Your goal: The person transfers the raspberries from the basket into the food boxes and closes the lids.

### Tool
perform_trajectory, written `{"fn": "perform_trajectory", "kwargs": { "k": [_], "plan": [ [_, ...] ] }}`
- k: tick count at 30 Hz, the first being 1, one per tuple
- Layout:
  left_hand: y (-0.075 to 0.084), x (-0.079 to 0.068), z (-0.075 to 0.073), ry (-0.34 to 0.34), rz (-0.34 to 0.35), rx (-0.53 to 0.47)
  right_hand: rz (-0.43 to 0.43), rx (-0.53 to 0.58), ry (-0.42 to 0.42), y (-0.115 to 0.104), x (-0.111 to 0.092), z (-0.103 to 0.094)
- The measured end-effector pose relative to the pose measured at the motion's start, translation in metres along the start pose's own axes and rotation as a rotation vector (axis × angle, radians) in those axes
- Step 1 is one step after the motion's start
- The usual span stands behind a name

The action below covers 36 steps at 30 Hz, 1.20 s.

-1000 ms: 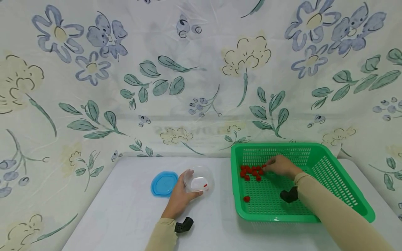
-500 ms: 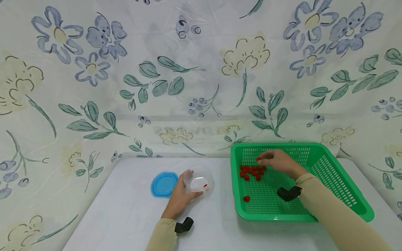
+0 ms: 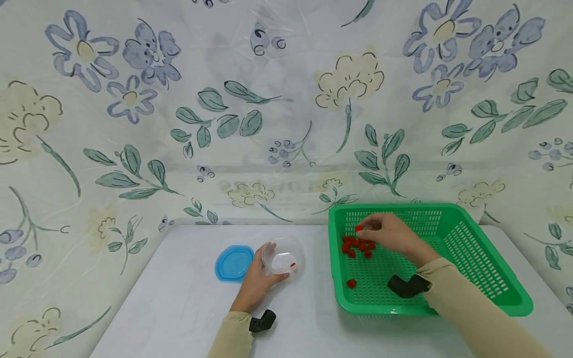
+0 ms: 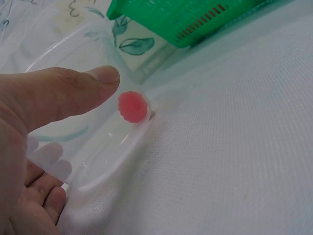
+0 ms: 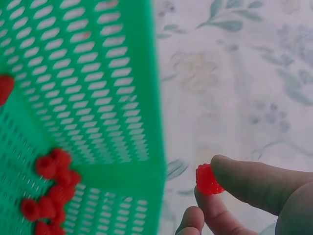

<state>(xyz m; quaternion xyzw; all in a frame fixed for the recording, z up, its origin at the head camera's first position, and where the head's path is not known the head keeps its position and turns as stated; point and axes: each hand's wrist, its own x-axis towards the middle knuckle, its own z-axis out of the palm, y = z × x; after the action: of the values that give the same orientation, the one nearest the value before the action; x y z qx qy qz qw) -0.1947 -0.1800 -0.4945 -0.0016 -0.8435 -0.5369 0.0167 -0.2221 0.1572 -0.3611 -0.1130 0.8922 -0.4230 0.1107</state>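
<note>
My left hand (image 3: 257, 279) grips a clear plastic container (image 3: 283, 261), with the thumb on the near side and the fingers round the left and far side. One raspberry (image 4: 133, 106) lies inside it, seen through the wall in the left wrist view. Between thumb and fingertip, my right hand (image 3: 388, 232) pinches another raspberry (image 5: 208, 179). That hand is above the left part of a green plastic basket (image 3: 403, 311). Below it, several raspberries (image 3: 358, 244) lie clustered in the basket's far left corner, partly hidden by the fingers. A single raspberry (image 3: 351, 283) sits nearer the front.
A blue lid (image 3: 234, 263) lies on the white tabletop (image 3: 179, 298), just left of the container. Behind the table hangs a flowered cloth (image 3: 286, 99). The basket's raised rim (image 3: 334, 258) stands between its raspberries and the container.
My right hand has lifted a raspberry from the cluster and moved up and left with it, toward the basket's left rim. The left hand and container stay in place.
</note>
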Motion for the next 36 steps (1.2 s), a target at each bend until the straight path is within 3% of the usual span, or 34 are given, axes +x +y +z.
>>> {"fn": "perform_trajectory", "kwargs": {
  "k": [11,27,36],
  "plan": [
    [-0.001,0.000,0.000,-0.001,-0.007,0.013,-0.039,0.095,0.016,-0.029,-0.013,0.021],
    [-0.003,0.001,0.000,-0.007,0.037,-0.024,-0.077,0.185,0.056,-0.047,-0.016,0.056],
    [-0.002,0.001,0.001,0.001,0.035,-0.003,-0.073,0.180,0.157,-0.059,-0.015,0.082]
  ]
}}
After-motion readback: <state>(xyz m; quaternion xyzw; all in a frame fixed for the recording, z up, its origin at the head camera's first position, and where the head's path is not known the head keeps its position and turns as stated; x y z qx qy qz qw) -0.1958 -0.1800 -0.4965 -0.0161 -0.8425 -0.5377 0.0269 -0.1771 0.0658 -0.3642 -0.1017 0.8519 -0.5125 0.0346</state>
